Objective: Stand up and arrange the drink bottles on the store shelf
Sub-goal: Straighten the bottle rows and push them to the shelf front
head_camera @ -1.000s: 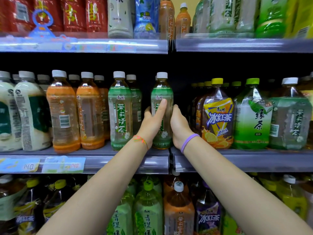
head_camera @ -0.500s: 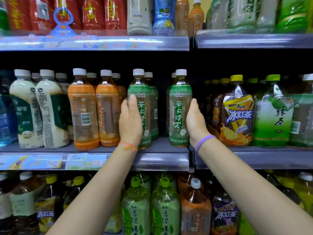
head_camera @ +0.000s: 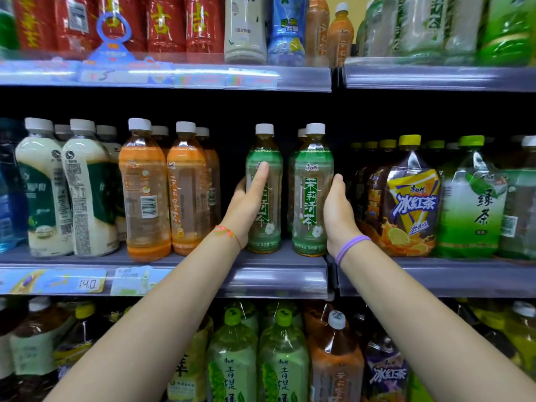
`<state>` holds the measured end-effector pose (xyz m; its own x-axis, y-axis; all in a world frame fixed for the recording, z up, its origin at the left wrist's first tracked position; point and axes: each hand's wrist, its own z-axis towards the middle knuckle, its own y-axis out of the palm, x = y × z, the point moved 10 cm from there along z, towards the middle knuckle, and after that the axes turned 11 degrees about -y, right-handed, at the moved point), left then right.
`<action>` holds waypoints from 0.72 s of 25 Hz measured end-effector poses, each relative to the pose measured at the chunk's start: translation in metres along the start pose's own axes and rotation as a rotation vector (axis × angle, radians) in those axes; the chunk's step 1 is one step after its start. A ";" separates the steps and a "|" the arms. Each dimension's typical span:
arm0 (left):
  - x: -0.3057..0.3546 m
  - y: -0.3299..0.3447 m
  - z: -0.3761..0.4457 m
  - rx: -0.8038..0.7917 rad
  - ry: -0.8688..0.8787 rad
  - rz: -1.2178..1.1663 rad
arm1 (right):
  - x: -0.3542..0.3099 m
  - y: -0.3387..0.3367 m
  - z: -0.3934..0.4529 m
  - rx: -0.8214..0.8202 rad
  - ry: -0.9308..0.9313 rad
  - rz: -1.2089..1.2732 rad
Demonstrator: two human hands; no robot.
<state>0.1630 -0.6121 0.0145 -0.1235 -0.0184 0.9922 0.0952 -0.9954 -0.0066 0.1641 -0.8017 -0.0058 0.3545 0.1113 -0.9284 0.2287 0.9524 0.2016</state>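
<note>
Change: since half a second ago the left hand [head_camera: 250, 206] has shifted onto the front of the left green tea bottle [head_camera: 264, 188], while the right hand [head_camera: 336, 210] stays beside the right green tea bottle [head_camera: 313, 190].
Left green tea bottle: upright at the front of the middle shelf [head_camera: 278, 275], white cap up, apart from its neighbour by a narrow dark gap.
Left hand: wrapped round the left green tea bottle, thumb straight up across the label, fingers going behind its left side; an orange string bracelet [head_camera: 229, 232] sits at the wrist.
Right green tea bottle: upright on the same shelf, label facing out, another white cap just behind it.
Right hand: open, fingers straight and together, palm against the bottle's right side; whether it presses or only touches cannot be told. A purple band [head_camera: 349, 248] circles the wrist.
To the left: two orange tea bottles [head_camera: 162, 192] stand near, with a clear gap between them and the left green bottle; beyond them stand milky white bottles [head_camera: 63, 190].
To the right: just beside the right hand stands a large iced black tea bottle [head_camera: 409, 204], then a large green tea bottle [head_camera: 471, 204].
Shelf edge: a price tag [head_camera: 87, 282] reads 14.0.
Above and below: more drink bottles fill the upper and lower shelves.
</note>
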 end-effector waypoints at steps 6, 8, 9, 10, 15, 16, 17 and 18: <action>-0.007 -0.003 0.013 -0.034 -0.079 -0.252 | -0.002 0.010 0.006 -0.041 0.045 0.084; -0.010 -0.004 0.020 -0.013 -0.092 -0.281 | 0.002 0.017 0.005 -0.061 0.044 0.093; -0.011 -0.002 0.021 -0.010 -0.097 -0.284 | 0.003 0.019 0.004 -0.066 0.040 0.093; -0.013 -0.001 0.023 -0.013 -0.107 -0.283 | 0.003 0.020 0.002 -0.065 0.047 0.095; -0.012 0.012 0.020 -0.060 -0.129 -0.310 | 0.003 0.019 0.005 -0.043 0.039 0.093; -0.012 0.013 0.022 -0.061 -0.121 -0.324 | 0.002 0.019 0.005 -0.042 0.040 0.097; -0.012 0.012 0.022 -0.050 -0.125 -0.333 | 0.001 0.018 0.005 -0.043 0.036 0.100; -0.012 0.014 0.022 -0.055 -0.121 -0.334 | 0.001 0.017 0.005 -0.048 0.040 0.097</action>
<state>0.1871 -0.6234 0.0051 -0.0211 0.3168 0.9483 0.0153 -0.9483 0.3171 0.1727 -0.7865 -0.0018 0.3366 0.2135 -0.9171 0.1512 0.9491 0.2764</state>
